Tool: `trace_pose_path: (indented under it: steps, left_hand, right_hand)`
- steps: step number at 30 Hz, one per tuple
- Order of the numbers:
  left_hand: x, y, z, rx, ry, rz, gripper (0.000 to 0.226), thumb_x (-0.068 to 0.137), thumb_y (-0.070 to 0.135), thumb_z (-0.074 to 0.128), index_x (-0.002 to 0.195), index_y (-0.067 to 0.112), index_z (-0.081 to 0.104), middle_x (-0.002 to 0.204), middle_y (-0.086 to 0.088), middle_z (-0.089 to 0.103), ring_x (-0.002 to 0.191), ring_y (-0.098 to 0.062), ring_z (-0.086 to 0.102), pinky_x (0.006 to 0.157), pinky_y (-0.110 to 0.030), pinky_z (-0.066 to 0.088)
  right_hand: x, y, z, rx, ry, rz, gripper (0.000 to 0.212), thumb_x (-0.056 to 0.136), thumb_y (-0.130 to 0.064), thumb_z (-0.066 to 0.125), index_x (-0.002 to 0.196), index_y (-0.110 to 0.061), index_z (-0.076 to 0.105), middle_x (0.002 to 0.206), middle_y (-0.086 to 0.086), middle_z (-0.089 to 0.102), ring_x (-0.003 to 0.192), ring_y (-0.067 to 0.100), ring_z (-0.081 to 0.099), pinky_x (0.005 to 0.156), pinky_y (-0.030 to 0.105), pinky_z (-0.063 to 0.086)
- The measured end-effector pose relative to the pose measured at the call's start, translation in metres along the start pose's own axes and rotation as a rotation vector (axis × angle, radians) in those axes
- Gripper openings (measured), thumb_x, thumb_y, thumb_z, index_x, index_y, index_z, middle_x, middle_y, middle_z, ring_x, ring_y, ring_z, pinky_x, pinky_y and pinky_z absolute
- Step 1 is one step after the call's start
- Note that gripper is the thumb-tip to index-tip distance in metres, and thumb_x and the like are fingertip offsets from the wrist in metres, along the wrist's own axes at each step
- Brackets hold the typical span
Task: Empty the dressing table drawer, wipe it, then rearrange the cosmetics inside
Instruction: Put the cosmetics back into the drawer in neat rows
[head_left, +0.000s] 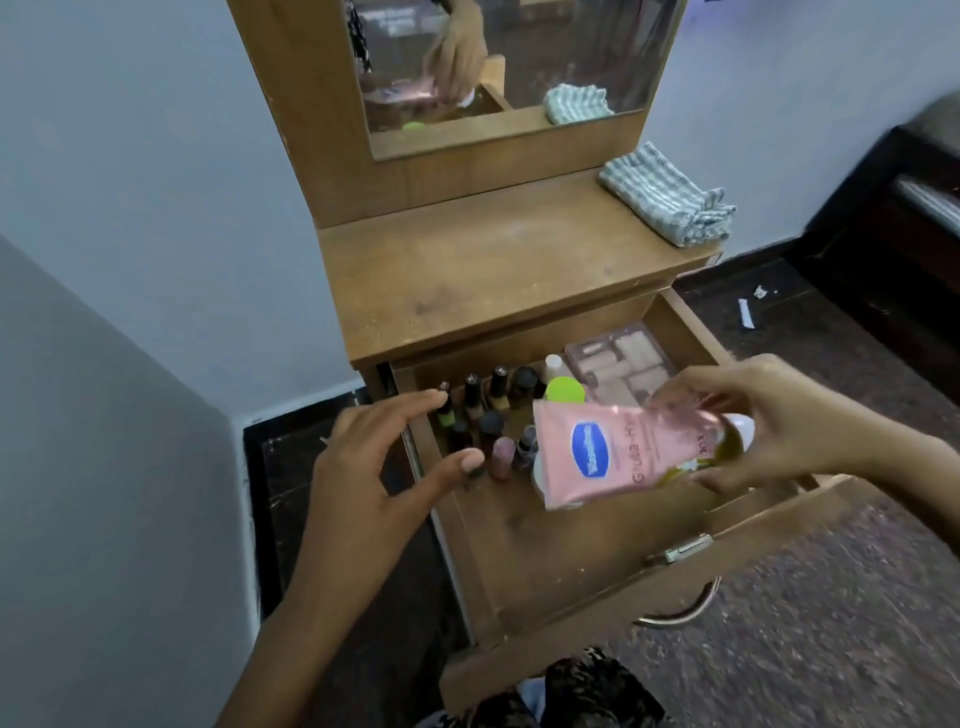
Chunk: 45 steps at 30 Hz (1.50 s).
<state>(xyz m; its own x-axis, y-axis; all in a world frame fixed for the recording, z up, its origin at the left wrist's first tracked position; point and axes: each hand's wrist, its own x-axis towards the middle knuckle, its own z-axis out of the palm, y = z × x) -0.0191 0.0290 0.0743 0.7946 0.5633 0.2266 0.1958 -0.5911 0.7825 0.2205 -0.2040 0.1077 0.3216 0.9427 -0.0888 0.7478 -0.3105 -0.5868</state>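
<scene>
The wooden drawer (530, 551) of the dressing table stands pulled out. My right hand (779, 421) is shut on a pink lotion tube (613, 457) with a blue oval logo and holds it above the drawer's middle. My left hand (384, 457) hovers open over the drawer's left edge, fingers spread near several nail polish bottles (483, 415) that stand in the back left. A pink palette (618, 364) lies in the back right, with a lime green lid (566, 391) and a white bottle (555, 366) beside it. The front of the drawer floor is bare wood.
A striped folded cloth (670, 200) lies at the right end of the table top (467, 270). The mirror (498, 67) above reflects my hand and the cloth. A wall is close on the left; dark furniture (909, 208) stands at the right.
</scene>
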Motion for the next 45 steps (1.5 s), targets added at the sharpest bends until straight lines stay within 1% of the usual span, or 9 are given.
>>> trace_pose_path:
  steps: [7, 14, 17, 19, 24, 29, 32, 36, 45]
  left_hand:
    - [-0.006, 0.003, 0.005, 0.073, -0.02, 0.031, 0.036, 0.078, 0.045, 0.063, 0.109, 0.028, 0.068, 0.123, 0.016, 0.058, 0.119, -0.003, 0.044, 0.094, -0.012, 0.03]
    - [-0.007, 0.004, 0.008, 0.108, -0.029, 0.077, 0.038, 0.081, 0.051, 0.054, 0.106, 0.027, 0.07, 0.124, 0.013, 0.058, 0.12, -0.008, 0.045, 0.096, -0.018, 0.031]
    - [-0.007, 0.003, 0.012, 0.141, -0.049, 0.117, 0.036, 0.083, 0.047, 0.053, 0.105, 0.026, 0.071, 0.118, 0.012, 0.061, 0.115, -0.008, 0.048, 0.094, -0.028, 0.04]
    - [-0.007, 0.004, 0.016, 0.186, -0.105, 0.183, 0.033, 0.084, 0.044, 0.052, 0.103, 0.025, 0.072, 0.11, 0.012, 0.064, 0.108, -0.006, 0.05, 0.088, -0.033, 0.045]
    - [-0.01, 0.006, 0.026, 0.294, -0.373, 0.338, 0.026, 0.083, 0.036, 0.057, 0.101, 0.025, 0.072, 0.096, 0.011, 0.069, 0.091, -0.007, 0.058, 0.074, -0.025, 0.043]
    - [-0.01, -0.001, 0.043, 0.448, -0.654, 0.402, 0.034, 0.097, 0.03, 0.048, 0.131, 0.031, 0.053, 0.137, 0.017, 0.051, 0.11, -0.008, 0.046, 0.078, -0.024, 0.027]
    - [-0.009, -0.002, 0.046, 0.485, -0.671, 0.437, 0.037, 0.096, 0.021, 0.047, 0.133, 0.029, 0.051, 0.14, 0.015, 0.047, 0.113, -0.012, 0.045, 0.08, -0.028, 0.028]
    - [-0.007, -0.002, 0.048, 0.502, -0.657, 0.452, 0.037, 0.096, 0.02, 0.048, 0.132, 0.027, 0.052, 0.138, 0.014, 0.05, 0.115, -0.013, 0.045, 0.078, -0.028, 0.024]
    - [-0.006, -0.003, 0.051, 0.533, -0.673, 0.467, 0.036, 0.095, 0.021, 0.05, 0.131, 0.027, 0.053, 0.137, 0.011, 0.053, 0.117, -0.013, 0.044, 0.083, -0.03, 0.027]
  right_hand:
    - [0.016, -0.001, 0.025, -0.309, -0.238, -0.074, 0.06, 0.06, -0.047, 0.076, 0.117, -0.038, 0.057, 0.11, -0.024, 0.063, 0.096, -0.004, 0.058, 0.082, 0.022, 0.047]
    - [0.026, 0.001, 0.034, -0.3, -0.369, -0.103, 0.046, 0.069, -0.03, 0.066, 0.115, -0.036, 0.064, 0.111, -0.02, 0.066, 0.095, -0.006, 0.06, 0.08, 0.012, 0.047]
    - [0.028, 0.002, 0.036, -0.308, -0.385, -0.134, 0.041, 0.077, -0.025, 0.062, 0.116, -0.036, 0.064, 0.118, -0.018, 0.064, 0.101, -0.001, 0.061, 0.084, 0.019, 0.05]
    - [0.028, 0.002, 0.037, -0.303, -0.391, -0.134, 0.039, 0.081, -0.02, 0.063, 0.117, -0.036, 0.064, 0.12, -0.017, 0.062, 0.103, 0.002, 0.061, 0.085, 0.023, 0.051]
    - [0.031, 0.0, 0.045, -0.269, -0.426, -0.151, 0.038, 0.087, -0.016, 0.062, 0.121, -0.032, 0.063, 0.125, -0.012, 0.061, 0.108, 0.003, 0.059, 0.09, 0.021, 0.048]
    - [0.031, 0.004, 0.044, -0.168, -0.348, -0.131, 0.029, 0.09, -0.012, 0.06, 0.115, -0.025, 0.068, 0.123, -0.016, 0.063, 0.112, -0.004, 0.057, 0.095, 0.001, 0.034]
    - [0.031, 0.003, 0.044, -0.214, -0.324, -0.119, 0.033, 0.091, -0.012, 0.055, 0.12, -0.025, 0.065, 0.127, -0.019, 0.059, 0.117, -0.005, 0.054, 0.1, 0.004, 0.033]
    - [0.029, -0.002, 0.053, -0.324, -0.379, -0.116, 0.038, 0.095, -0.029, 0.045, 0.132, -0.031, 0.054, 0.138, -0.021, 0.048, 0.127, -0.007, 0.043, 0.109, 0.015, 0.031]
    - [0.027, -0.006, 0.057, -0.352, -0.334, -0.094, 0.043, 0.095, -0.038, 0.036, 0.135, -0.032, 0.05, 0.142, -0.02, 0.044, 0.131, -0.005, 0.039, 0.109, 0.026, 0.037]
